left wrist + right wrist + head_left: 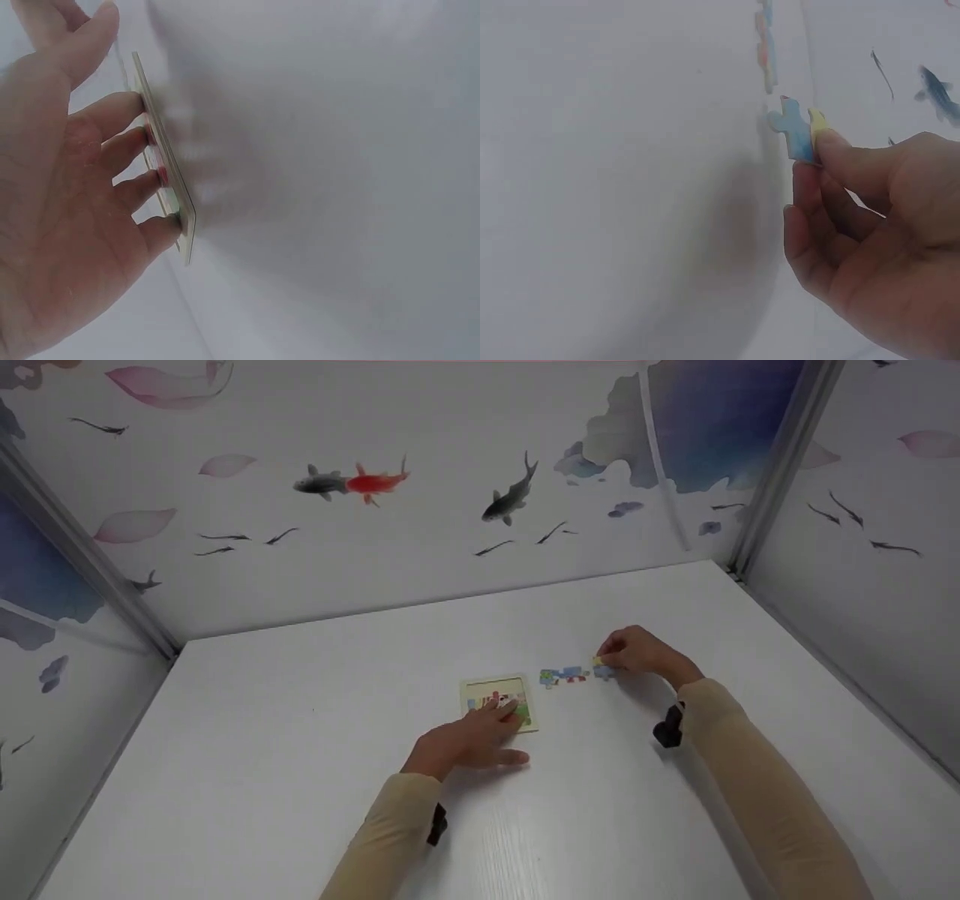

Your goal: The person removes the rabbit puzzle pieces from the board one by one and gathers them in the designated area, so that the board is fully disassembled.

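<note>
My left hand [480, 737] rests its outstretched fingertips on a small framed jigsaw board [471, 684], its thumb held apart over the table. In the left wrist view, several fingertips press on the face of the board [171, 154]. Part of the picture, with red and green areas, shows around the fingers. To the right, my right hand [641, 651] pinches a blue puzzle piece [795, 133] between thumb and fingers. A yellow part [817, 121] shows right by the thumb; I cannot tell whether it belongs to the same piece.
Several loose puzzle pieces [572, 673] lie in a row between the board and my right hand. The white table [300, 750] is bordered by upright panels [420, 555] printed with fish and petals, at the back and both sides.
</note>
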Demonstrator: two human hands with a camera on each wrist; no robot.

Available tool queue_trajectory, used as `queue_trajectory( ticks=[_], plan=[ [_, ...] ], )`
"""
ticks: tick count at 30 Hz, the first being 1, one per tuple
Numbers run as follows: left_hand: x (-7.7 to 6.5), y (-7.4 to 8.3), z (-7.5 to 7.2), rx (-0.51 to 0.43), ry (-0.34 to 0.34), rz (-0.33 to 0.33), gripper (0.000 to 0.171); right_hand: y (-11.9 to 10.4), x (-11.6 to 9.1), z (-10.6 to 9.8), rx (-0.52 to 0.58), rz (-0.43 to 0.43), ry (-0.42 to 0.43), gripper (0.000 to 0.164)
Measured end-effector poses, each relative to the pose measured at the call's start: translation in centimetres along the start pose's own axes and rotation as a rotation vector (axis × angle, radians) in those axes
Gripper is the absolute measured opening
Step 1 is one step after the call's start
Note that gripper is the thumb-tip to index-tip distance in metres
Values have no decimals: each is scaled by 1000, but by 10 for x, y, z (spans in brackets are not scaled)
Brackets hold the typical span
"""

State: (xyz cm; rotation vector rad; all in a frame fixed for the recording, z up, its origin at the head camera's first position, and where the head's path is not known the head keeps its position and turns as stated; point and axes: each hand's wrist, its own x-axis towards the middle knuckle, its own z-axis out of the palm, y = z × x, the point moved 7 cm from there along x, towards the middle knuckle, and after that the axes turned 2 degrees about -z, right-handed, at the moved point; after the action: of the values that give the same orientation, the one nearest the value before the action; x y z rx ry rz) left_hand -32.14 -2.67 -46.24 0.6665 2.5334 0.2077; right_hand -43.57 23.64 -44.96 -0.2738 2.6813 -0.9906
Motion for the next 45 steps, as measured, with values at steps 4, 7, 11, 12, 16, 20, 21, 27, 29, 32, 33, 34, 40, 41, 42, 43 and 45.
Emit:
queue_trajectory(
  ticks=[4,7,11,12,16,20,21,27,29,32,33,34,40,41,42,43,45],
  plan=[
    [0,0,2,0,4,-5,78,5,1,4,-21,36,13,27],
    [0,0,2,-4,9,-22,78,5,1,6,-30,40,25,24],
    [2,2,0,3,17,-33,77,3,1,8,-33,34,33,21],
    [2,3,-1,5,19,-30,77,2,0,8,-32,35,34,20],
    [3,6,-2,-5,55,-10,69,-5,1,6,-35,11,67,20],
    [-4,4,-1,-49,160,-31,61,-25,3,1,-5,-76,153,21],
    [-6,4,-2,-38,201,-40,59,-32,4,0,3,-105,174,21],
    [-21,13,-2,100,395,-95,57,-72,10,15,21,-166,154,21],
    [-24,17,0,104,392,-109,61,-81,13,25,12,-163,123,21],
    [-26,21,4,76,351,-130,67,-93,16,41,-2,-163,74,21],
    [-26,21,5,61,334,-137,69,-96,16,46,-4,-165,59,21],
    [-27,22,6,46,318,-146,71,-100,17,50,-8,-172,44,21],
    [-29,22,10,-4,254,-159,76,-121,22,76,-12,-212,-29,19],
    [-29,22,11,-9,246,-159,76,-124,23,80,-13,-220,-40,19],
    [-30,21,12,-8,240,-159,76,-127,24,85,-17,-227,-53,19],
    [-30,20,12,-15,235,-158,76,-130,25,89,-20,-235,-65,19],
    [-30,18,13,-27,232,-158,74,-133,27,98,-23,-243,-89,19]
  ],
)
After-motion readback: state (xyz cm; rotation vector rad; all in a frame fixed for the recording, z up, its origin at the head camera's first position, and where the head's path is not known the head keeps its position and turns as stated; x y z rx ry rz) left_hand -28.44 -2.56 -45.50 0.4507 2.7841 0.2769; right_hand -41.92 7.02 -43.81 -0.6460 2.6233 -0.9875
